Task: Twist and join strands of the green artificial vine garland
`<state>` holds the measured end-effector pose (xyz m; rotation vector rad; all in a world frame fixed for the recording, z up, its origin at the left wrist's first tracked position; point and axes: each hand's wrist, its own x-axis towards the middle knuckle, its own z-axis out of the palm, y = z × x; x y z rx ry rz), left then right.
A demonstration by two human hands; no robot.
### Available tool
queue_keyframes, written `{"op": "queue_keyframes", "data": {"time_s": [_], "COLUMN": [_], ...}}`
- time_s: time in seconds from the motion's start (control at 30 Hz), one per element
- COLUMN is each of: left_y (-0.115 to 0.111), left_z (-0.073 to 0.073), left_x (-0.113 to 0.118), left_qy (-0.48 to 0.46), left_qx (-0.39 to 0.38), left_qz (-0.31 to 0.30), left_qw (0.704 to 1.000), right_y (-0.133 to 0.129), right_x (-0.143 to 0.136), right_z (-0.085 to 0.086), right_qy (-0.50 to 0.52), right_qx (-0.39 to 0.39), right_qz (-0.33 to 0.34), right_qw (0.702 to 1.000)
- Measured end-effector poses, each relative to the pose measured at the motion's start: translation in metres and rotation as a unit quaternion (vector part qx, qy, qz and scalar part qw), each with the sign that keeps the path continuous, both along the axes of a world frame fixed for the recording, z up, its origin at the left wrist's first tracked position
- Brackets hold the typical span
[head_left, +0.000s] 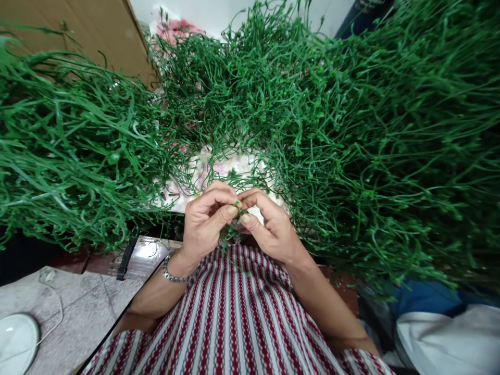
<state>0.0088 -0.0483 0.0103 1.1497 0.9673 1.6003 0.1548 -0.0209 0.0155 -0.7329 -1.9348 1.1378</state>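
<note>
My left hand (207, 216) and my right hand (269, 224) meet in front of my striped clothing, thumbs and forefingers pinched. Between the fingertips is a small green sprig (234, 237), which both hands grip; part of it hangs below them, and its finer detail is hidden by the fingers. Just beyond the hands, loose thin green stems (250, 179) lie over a pale, pink-patterned cloth or sheet (203, 166). The stems look like artificial greenery, though I cannot be sure.
Large heaps of green stems rise at the left (70, 140), across the back, and at the right (383, 156). A cardboard box (78, 36) stands at the back left. Lower left are a white round object (17, 344) and a cable (58, 307). White and blue bags (449, 333) lie lower right.
</note>
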Motion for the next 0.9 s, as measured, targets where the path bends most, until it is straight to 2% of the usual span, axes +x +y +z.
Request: {"op": "queue_keyframes", "data": {"time_s": [0.07,0.17,0.43,0.7,0.8,0.9], "left_y": [0.001,0.005,0.013,0.014,0.016,0.018], "left_z": [-0.001,-0.001,-0.002,-0.007,-0.002,0.006], "left_x": [0.001,0.002,0.004,0.003,0.003,0.003], "left_qy": [-0.012,0.02,0.106,0.073,-0.004,-0.09], "left_qx": [-0.008,0.007,0.02,0.0,-0.012,-0.046], "left_qz": [-0.005,0.031,0.066,0.059,0.041,0.001], "left_qw": [1.0,0.999,0.992,0.996,0.999,0.995], "right_y": [0.0,0.001,0.008,0.009,0.008,0.007], "right_x": [-0.001,-0.002,-0.008,-0.012,-0.012,-0.011], "right_z": [-0.004,-0.008,-0.011,-0.01,-0.008,-0.005], "right_qy": [0.015,0.023,0.102,0.142,0.101,0.035], "right_qx": [-0.056,-0.121,-0.22,-0.259,-0.23,-0.155], "right_qz": [-0.008,-0.014,-0.061,-0.066,-0.052,-0.028], "right_qw": [0.998,0.992,0.968,0.953,0.967,0.987]}}
